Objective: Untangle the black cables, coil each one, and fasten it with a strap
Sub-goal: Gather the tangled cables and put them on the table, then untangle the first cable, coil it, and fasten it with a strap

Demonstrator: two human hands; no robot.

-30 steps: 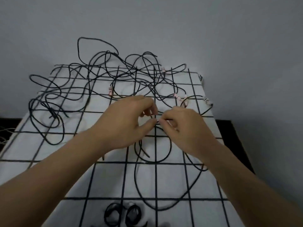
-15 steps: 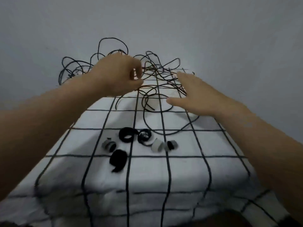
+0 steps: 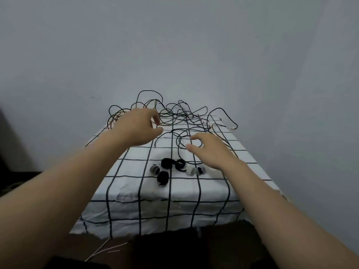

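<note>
A tangle of thin black cables (image 3: 174, 115) lies across the far half of the checked white cloth (image 3: 136, 189). One loose loop (image 3: 179, 144) trails toward me from it. My left hand (image 3: 138, 128) hovers at the tangle's left side with curled fingers and the thumb close under them. Whether a strand is caught between them is not visible. My right hand (image 3: 208, 150) floats over the loose loop, fingers spread and relaxed, holding nothing. Several rolled straps (image 3: 167, 164), black and grey, sit in a cluster near the cloth's front, between my forearms.
The cloth-covered table stands against a plain grey wall. One cable end with a pale connector (image 3: 231, 128) hangs off the far right edge. Dark floor and a few pale sticks (image 3: 104, 249) lie below the front edge.
My right hand let go of the cable and opened. My left hand rose and moved toward the far tangle. The view pulled back, bringing the straps and the table front into sight.
</note>
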